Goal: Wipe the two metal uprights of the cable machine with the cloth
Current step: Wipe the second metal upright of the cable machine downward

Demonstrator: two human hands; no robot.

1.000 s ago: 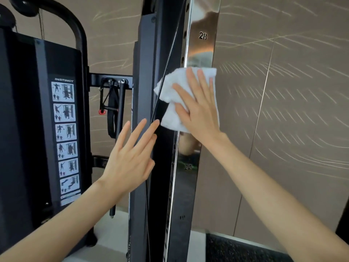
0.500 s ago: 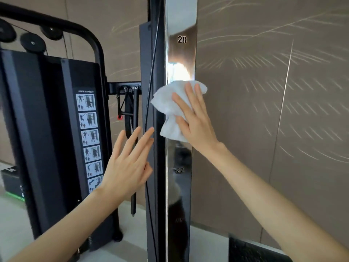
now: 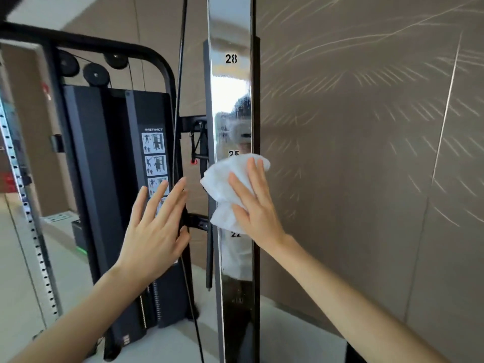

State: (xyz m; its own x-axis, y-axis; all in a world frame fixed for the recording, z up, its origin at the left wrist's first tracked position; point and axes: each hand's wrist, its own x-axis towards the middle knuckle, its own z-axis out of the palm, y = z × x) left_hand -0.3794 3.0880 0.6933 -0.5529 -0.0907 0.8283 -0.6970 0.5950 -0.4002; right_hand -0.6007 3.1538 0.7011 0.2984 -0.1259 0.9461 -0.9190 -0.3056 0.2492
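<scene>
The cloth is white, soft & crumpled. It sits bunched on the front of the shiny metal upright, between the nos. 25 and 22. The right hand lies flat on it w/ straight fingers and presses it to the metal, not curled round it. The left hand is up in the air w/ fingers spread, holding nothing. It is just beside the thin black cable; can't tell if it touches.

The cloth pokes out past both side edges of the upright. The upright has lots of bare front above the cloth, up past no. 28, & more below it down to the floor. The brown wall is close behind on the right, and the cable runs top to bottom on the left.

The upright is tall, flat & narrow w/ black edges, and shines like a mirror, a bit smeary near 25. The wall looks smooth w/ pale scratchy lines. The black weight box is matte w/ a picture sticker.
</scene>
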